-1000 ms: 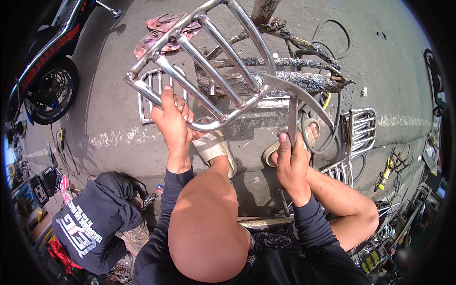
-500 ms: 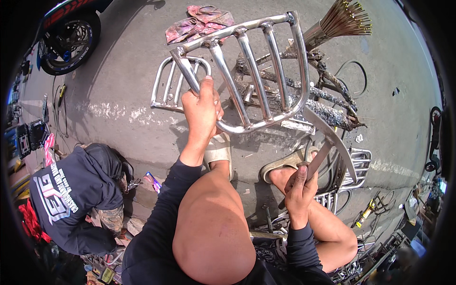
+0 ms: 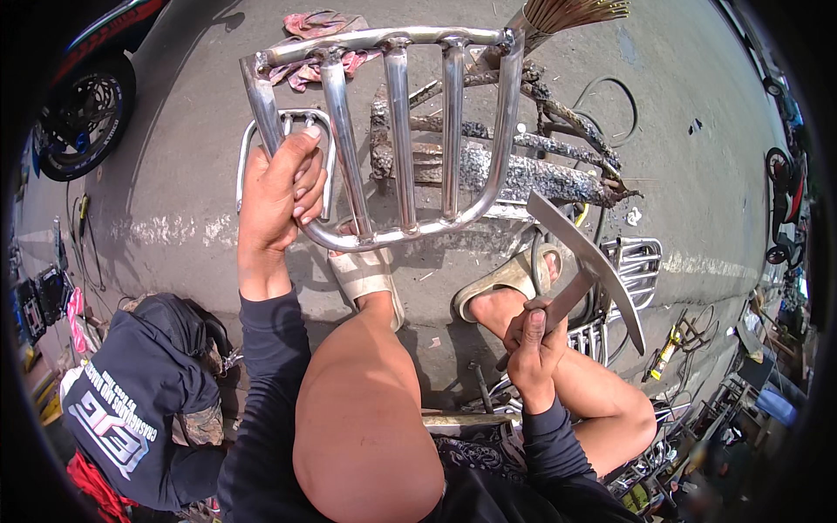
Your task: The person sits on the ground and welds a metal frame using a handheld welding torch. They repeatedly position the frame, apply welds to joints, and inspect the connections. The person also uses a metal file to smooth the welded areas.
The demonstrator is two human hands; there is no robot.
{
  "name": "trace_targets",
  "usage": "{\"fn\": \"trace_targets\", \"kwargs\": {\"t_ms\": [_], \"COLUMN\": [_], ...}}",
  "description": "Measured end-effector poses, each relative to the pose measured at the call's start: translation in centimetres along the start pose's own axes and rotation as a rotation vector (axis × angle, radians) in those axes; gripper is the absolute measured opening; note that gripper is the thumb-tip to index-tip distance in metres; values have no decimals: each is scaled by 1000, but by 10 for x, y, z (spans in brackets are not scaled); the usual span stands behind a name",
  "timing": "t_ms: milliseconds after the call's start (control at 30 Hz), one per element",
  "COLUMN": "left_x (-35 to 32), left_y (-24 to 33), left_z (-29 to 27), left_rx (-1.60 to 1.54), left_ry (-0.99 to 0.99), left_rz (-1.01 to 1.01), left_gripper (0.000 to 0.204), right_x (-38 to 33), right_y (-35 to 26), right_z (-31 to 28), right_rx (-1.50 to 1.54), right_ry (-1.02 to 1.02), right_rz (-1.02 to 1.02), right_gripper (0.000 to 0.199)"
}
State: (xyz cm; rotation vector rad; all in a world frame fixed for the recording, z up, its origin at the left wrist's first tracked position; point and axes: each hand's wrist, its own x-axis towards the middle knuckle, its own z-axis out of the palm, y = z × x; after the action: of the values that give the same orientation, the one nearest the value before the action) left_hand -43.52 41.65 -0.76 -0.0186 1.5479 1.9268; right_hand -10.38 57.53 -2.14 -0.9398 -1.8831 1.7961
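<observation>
My left hand (image 3: pixel 279 192) is wrapped round one side tube of a shiny welded tubular metal rack (image 3: pixel 401 139). Several bars run between the rack's straight top tube and its rounded lower edge, and dark weld beads mark the top joints. Held up in the air, it stands nearly face-on to me. Lower and to the right, my right hand (image 3: pixel 534 353) grips the handle of a chipping hammer (image 3: pixel 602 266). The hammer's long, slightly curved head points up and is apart from the rack. Behind my left hand, a smaller metal rack (image 3: pixel 241 166) is partly hidden.
A spatter-crusted metal stand (image 3: pixel 497 170) sits ahead, with a bundle of welding rods (image 3: pixel 580 16) beyond it. More tubular racks (image 3: pixel 636 270) and cables lie right. At left another person (image 3: pixel 131 410) crouches; a motorcycle wheel (image 3: pixel 87 113) stands far left. A stained cloth (image 3: pixel 301 77) lies ahead.
The rack has turned in my left hand's grip, so its slanted bars now stand nearly upright. The whole view has shifted, and both hands appear further left. Both grips are unchanged.
</observation>
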Motion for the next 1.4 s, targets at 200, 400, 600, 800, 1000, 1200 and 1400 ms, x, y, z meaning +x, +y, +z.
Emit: {"fn": "trace_targets", "kwargs": {"t_ms": [200,400,600,800,1000,1200,1400], "left_x": [-9,-48,-46,-44,-43,-40,-40], "left_y": [-29,-78,-87,-95,-94,-89,-92], "left_z": [9,29,31,27,25,29,28], "left_rx": [-27,-135,-5,-34,-64,-83,-57], "left_ry": [-42,55,102,82,80,63,59], "left_rz": [-294,-461,-376,-350,-386,-427,-410], "left_gripper": [48,46,47,46,44,45,48], "right_x": [-5,7,47,81,71,63,59], "right_y": [6,-5,-44,-38,-31,-40,-38], "right_z": [-17,-2,8,35,41,36,19], "right_rx": [-101,-180,-422,-680,-595,-647,-510], "right_ry": [13,-40,-97,-185,-110,-140,32], "right_rz": [-42,47,-61,-334,-467,-416,-188], "right_gripper": [35,38,30,25,30,26,23]}}
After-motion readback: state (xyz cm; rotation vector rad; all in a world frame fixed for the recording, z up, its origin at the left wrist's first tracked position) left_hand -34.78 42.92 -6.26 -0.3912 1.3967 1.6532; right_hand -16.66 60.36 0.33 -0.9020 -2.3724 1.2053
